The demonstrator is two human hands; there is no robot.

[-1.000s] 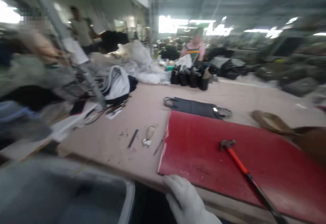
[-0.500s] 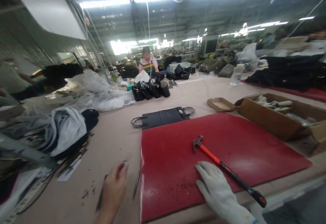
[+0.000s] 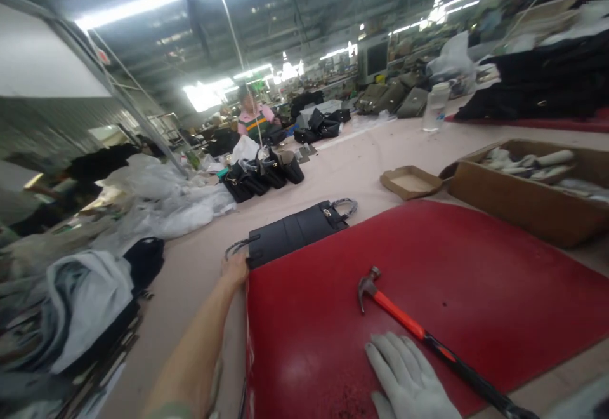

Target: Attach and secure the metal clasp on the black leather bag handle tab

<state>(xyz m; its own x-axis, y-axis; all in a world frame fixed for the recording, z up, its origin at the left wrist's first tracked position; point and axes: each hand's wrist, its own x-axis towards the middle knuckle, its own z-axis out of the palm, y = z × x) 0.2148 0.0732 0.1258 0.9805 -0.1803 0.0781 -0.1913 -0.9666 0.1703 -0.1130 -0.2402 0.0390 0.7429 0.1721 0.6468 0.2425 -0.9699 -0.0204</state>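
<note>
- Left hand (image 3: 234, 271), bare, is reaching out w/ arm stretched along the tabletop (image 3: 200, 273); it's sitting at the near-left end of the flat black bag (image 3: 292, 233), right by the near handle loop (image 3: 236, 246).
- Fingers are mostly hidden behind the hand itself, so can't tell if they're closing on the bag edge or just touching it. No clear grip showing.
- Right hand (image 3: 406, 378), in a white knit glove, is lying flat on the red mat (image 3: 476, 305), fingers spread, palm down, holding nothing.
- Hammer (image 3: 428, 338) w/ orange-and-black handle is lying on the mat just beside the gloved hand, head pointing away from the person; the hand is near it but not on it.
- Black bag is lying flat on the tabletop, touching the far-left edge of the mat, metal clasp (image 3: 327, 211) facing up, second handle loop (image 3: 346, 205) at the far end.
- Progress, judging by how things are lying: looks early. Bag is not on the mat yet, hammer is untouched, so the hammering part doesn't appear to be started.
- What seems left: getting a firm hold on the bag, pulling it onto the mat, picking up the hammer.
- Around: a small cardboard tray (image 3: 410, 181) and a bigger cardboard box (image 3: 523, 200) w/ pale rolled pieces beyond the mat on the right; upright black bags (image 3: 261, 174) further up the tabletop; a clear bottle (image 3: 435, 106) far right; piled cloth (image 3: 85, 292) at left.
- Another person in pink (image 3: 254, 117) is working at the far end, hands not showing.
</note>
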